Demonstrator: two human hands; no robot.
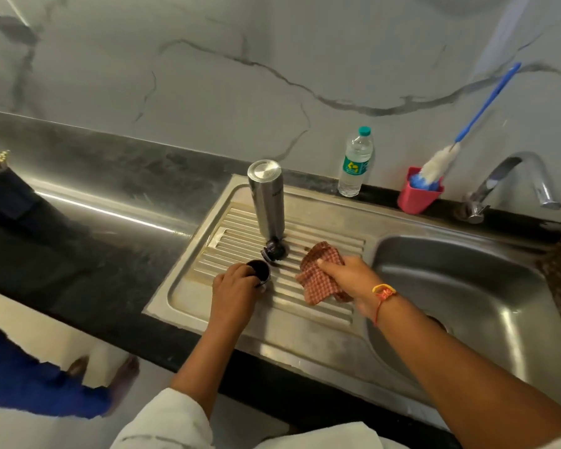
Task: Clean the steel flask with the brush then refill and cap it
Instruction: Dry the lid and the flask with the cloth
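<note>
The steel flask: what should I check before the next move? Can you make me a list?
1. The steel flask stands upside down on the drainboard: ok.
2. Flask clean and dry inside: cannot tell, its mouth faces down.
3. The left hand grips the dark cap: ok.
4. The right hand holds the checked cloth, ready to wipe: ok.
5. The brush stands in the pink cup: ok.
6. The water bottle open for pouring: not ok, its green lid is on.
</note>
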